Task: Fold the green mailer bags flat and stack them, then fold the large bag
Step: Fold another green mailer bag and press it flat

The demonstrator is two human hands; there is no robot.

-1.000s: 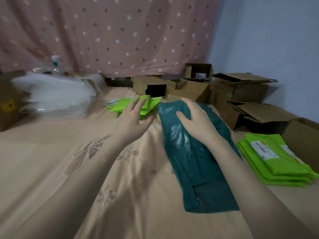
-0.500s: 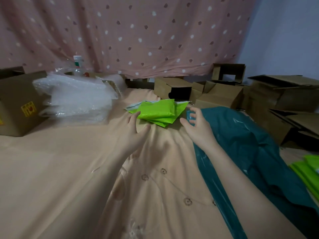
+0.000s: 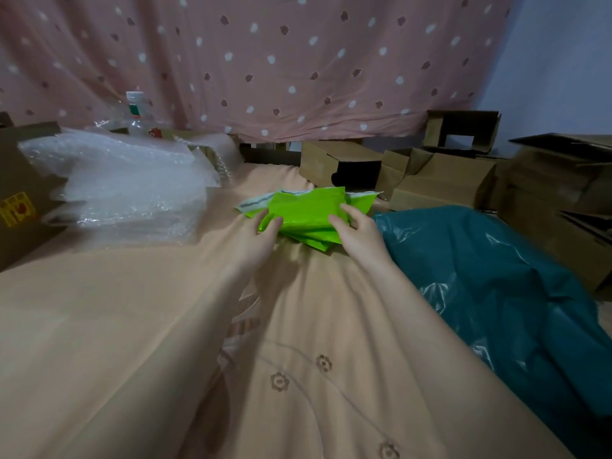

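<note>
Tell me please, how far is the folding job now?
Early to middle, it seems. No finished stack shows in this view. In hand: the left hand and right hand take hold of the loose green mailer bags at both ends. Left: flatten and stack these, then fold the large teal bag, which lies crumpled on the bed sheet.

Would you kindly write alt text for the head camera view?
Both hands, left and right, grip a small pile of green mailer bags on a peach bedsheet. A large teal bag lies crumpled to the right, bubble wrap to the left.
</note>
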